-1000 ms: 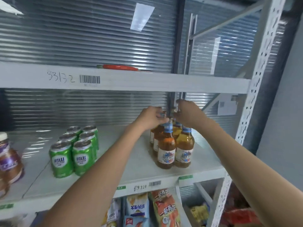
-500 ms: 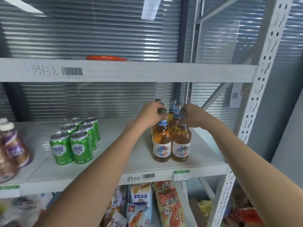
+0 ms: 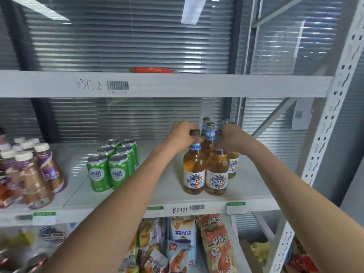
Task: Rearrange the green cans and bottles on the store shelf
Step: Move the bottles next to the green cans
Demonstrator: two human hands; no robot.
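Several amber beer bottles with blue-and-white labels stand in a tight cluster on the white middle shelf [image 3: 167, 196]. My left hand [image 3: 182, 133] grips the neck of the front left bottle [image 3: 194, 168]. My right hand [image 3: 229, 135] is closed around the neck of the front right bottle [image 3: 216, 172]. Both bottles stand upright on the shelf near its front edge. Behind them more bottles [image 3: 209, 134] show between my hands. Several green cans [image 3: 110, 164] stand in two rows to the left of the bottles, untouched.
Purple-labelled drink bottles with white caps [image 3: 29, 170] crowd the shelf's left end. An orange tool [image 3: 151, 69] lies on the upper shelf. Snack bags [image 3: 197, 243] fill the shelf below. The perforated upright post [image 3: 323, 146] bounds the right side.
My hands have drawn the two front bottles forward, toward the shelf's front edge. The view has shifted so more of the left end and lower shelf shows.
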